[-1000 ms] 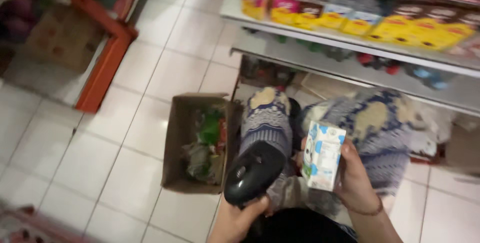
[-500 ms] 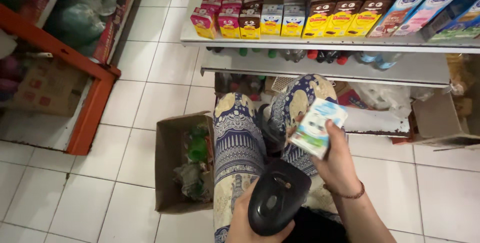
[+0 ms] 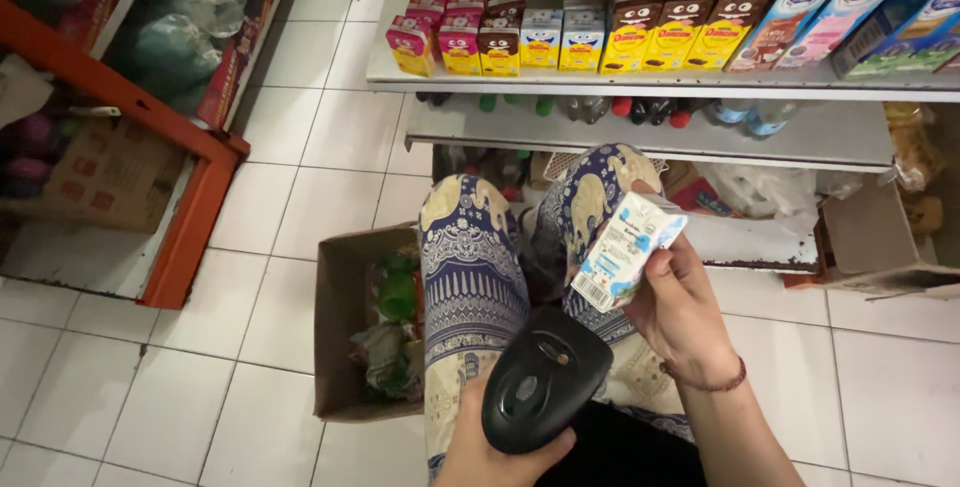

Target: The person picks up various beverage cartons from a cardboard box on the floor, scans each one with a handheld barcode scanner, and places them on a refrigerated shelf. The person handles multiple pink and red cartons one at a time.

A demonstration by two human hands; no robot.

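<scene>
My right hand (image 3: 683, 308) holds a small white and blue drink carton (image 3: 626, 248) tilted over my right knee, its printed side turned toward the scanner. A black handheld barcode scanner (image 3: 545, 379) sits in my left hand (image 3: 497, 452) at the bottom of the view, its head pointing up at the carton from just below it. I am crouched, and my knees in blue patterned trousers (image 3: 472, 265) fill the middle.
A white shelf (image 3: 600, 82) ahead carries rows of small drink cartons (image 3: 560, 35), with bottles (image 3: 640, 107) on the shelf below. An open cardboard box (image 3: 345, 337) with green packets lies on the white tile floor by my left leg. An orange rack (image 3: 185, 207) stands left.
The view has tilted up toward the shelves. My right hand has turned the carton and brought it nearer the scanner, which has risen toward it.
</scene>
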